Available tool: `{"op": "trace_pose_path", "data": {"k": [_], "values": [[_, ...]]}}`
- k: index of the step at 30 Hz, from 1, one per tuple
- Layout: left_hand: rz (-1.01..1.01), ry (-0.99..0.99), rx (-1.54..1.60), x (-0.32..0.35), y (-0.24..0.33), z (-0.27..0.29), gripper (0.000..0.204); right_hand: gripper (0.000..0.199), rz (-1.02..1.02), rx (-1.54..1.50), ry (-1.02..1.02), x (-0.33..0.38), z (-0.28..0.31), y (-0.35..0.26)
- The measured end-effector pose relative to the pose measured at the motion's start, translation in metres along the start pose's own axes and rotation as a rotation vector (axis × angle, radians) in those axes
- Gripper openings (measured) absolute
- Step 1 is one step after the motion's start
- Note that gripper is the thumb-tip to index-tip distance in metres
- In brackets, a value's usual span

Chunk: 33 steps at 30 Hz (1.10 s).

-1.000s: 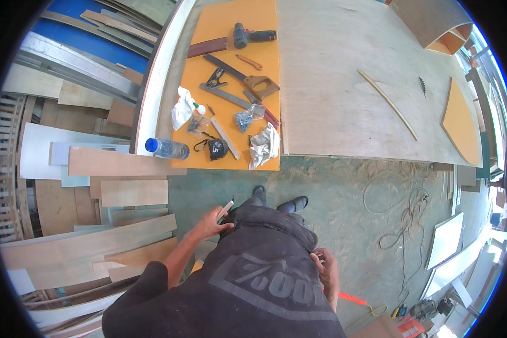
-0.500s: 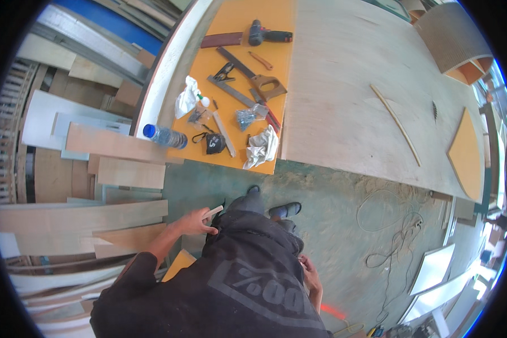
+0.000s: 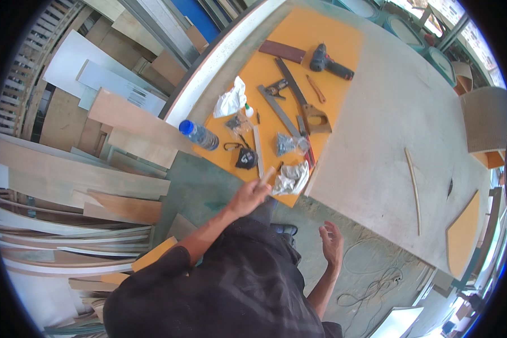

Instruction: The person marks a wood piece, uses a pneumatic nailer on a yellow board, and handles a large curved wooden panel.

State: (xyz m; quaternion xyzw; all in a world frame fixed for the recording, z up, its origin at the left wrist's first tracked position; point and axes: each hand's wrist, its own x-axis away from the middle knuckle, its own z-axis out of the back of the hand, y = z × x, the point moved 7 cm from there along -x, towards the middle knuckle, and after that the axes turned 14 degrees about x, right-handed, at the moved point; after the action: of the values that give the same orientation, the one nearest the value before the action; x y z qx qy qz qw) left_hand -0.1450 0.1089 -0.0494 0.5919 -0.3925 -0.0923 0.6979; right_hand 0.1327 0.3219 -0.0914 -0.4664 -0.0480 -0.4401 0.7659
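Observation:
My left hand (image 3: 250, 198) is closed round a short pale strip of wood (image 3: 266, 177), held over the near edge of the yellow board (image 3: 339, 35). Close to that strip lie a black tape measure (image 3: 245, 158), a thin pale metal ruler-like strip (image 3: 258, 147) and a crumpled white cloth (image 3: 292, 179). My right hand (image 3: 332, 243) hovers past the table's near edge, fingers loosely bent and apart, with nothing in it. Farther up the board are a clear bag of small hardware (image 3: 286, 144), a handsaw (image 3: 316, 119), a combination square (image 3: 279, 107) and a cordless drill (image 3: 329, 63).
A blue-capped water bottle (image 3: 200, 136) lies at the board's left edge. Stacked wooden planks (image 3: 79, 174) fill the left side. A thin stick (image 3: 414, 191) and a yellow offcut (image 3: 463, 234) rest on the pale table (image 3: 372, 152). Cables (image 3: 377, 290) coil on the dusty floor.
My left hand has moved from beside my body up and right to the table edge, still holding the wood strip. My right hand has come away from my side. The view has turned.

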Motion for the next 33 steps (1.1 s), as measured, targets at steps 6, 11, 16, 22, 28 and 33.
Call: {"op": "trace_pose_path", "data": {"k": [6, 11, 16, 22, 28, 33], "values": [[0.157, -0.199, 0.421, -0.042, 0.005, -0.021, 0.035, 0.036, 0.122, 0.087, -0.009, -0.067, 0.003, -0.106], [0.342, -0.341, 0.9, -0.076, 0.029, -0.018, 0.041, 0.032, 0.27, 0.126, -0.084, -0.108, -0.013, -0.184], [0.27, -0.51, 0.806, -0.093, 0.061, -0.012, 0.039, 0.03, 0.311, -0.238, -0.082, -0.129, -0.036, -0.246], [0.107, -0.486, 0.298, -0.1, 0.064, -0.007, 0.034, 0.028, 0.252, -0.171, -0.141, -0.147, -0.075, -0.264], [0.254, -0.138, 0.461, -0.075, 0.03, 0.05, 0.042, 0.035, 0.175, -0.042, 0.063, -0.162, -0.059, -0.241], [0.185, 0.163, 0.343, -0.079, 0.019, 0.107, 0.048, 0.033, 0.541, 0.413, -0.116, -0.16, -0.111, -0.288]]}}
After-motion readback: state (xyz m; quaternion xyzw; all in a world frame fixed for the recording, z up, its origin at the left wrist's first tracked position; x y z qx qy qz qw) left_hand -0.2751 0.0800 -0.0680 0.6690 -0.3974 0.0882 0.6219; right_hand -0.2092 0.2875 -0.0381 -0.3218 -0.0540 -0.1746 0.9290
